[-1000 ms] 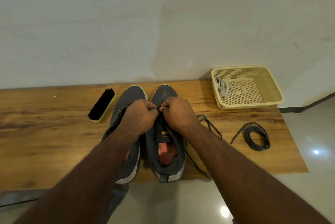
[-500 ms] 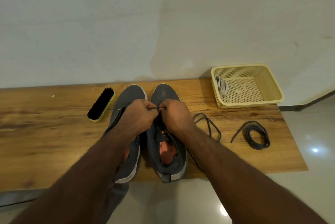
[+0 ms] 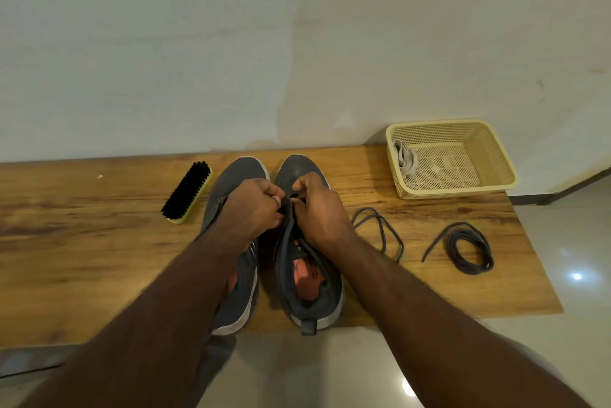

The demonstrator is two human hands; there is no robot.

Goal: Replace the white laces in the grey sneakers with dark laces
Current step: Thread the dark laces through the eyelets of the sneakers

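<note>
Two grey sneakers stand side by side on the wooden table (image 3: 82, 242), toes toward the wall. My left hand (image 3: 253, 206) and my right hand (image 3: 317, 209) meet over the front eyelets of the right sneaker (image 3: 309, 288), both with curled fingers pinching a dark lace there. The rest of that dark lace (image 3: 380, 229) trails in loops on the table to the right of the shoe. My left forearm hides much of the left sneaker (image 3: 238, 173). A second dark lace (image 3: 469, 249) lies coiled further right. White laces (image 3: 405, 159) sit bundled in the yellow basket (image 3: 496, 156).
A black-bristled shoe brush (image 3: 186, 191) lies left of the sneakers. The basket stands at the table's back right corner against the white wall. The table's right edge and front edge drop to a glossy tiled floor (image 3: 578, 275).
Both hands stay at the right sneaker's front eyelets with small finger movements. The loose lace loop beside the shoe has shifted slightly.
</note>
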